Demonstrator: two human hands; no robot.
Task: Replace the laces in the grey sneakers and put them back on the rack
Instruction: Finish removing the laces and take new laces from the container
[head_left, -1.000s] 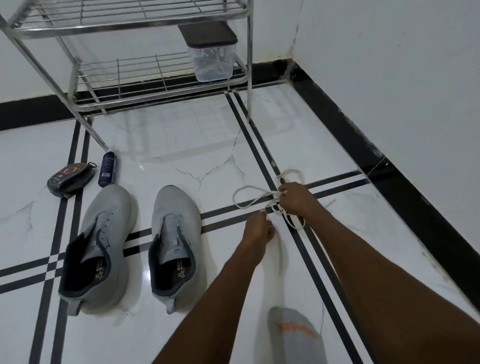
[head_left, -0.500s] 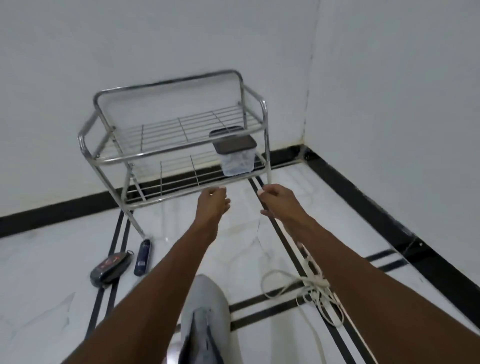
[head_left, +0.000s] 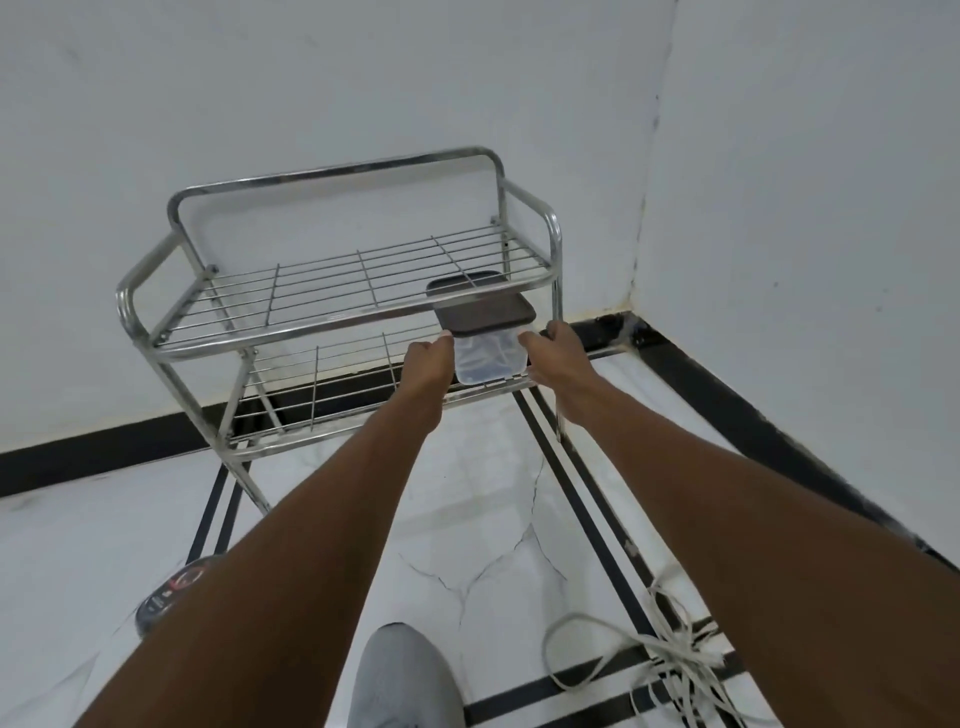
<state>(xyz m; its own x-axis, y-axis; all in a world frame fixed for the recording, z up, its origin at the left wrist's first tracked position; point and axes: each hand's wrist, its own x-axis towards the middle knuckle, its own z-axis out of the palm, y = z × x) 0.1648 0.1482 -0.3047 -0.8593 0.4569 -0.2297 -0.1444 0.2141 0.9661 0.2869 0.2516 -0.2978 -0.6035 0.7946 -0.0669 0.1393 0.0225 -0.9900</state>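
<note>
Both hands (head_left: 491, 358) have reached the container (head_left: 488, 358), contents blurred.

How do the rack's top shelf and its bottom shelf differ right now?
The top shelf holds nothing in view; the bottom shelf carries a clear box with a dark lid. The left hand and right hand reach to the bottom shelf, not the top shelf. Both are shiny metal wire grids.
</note>
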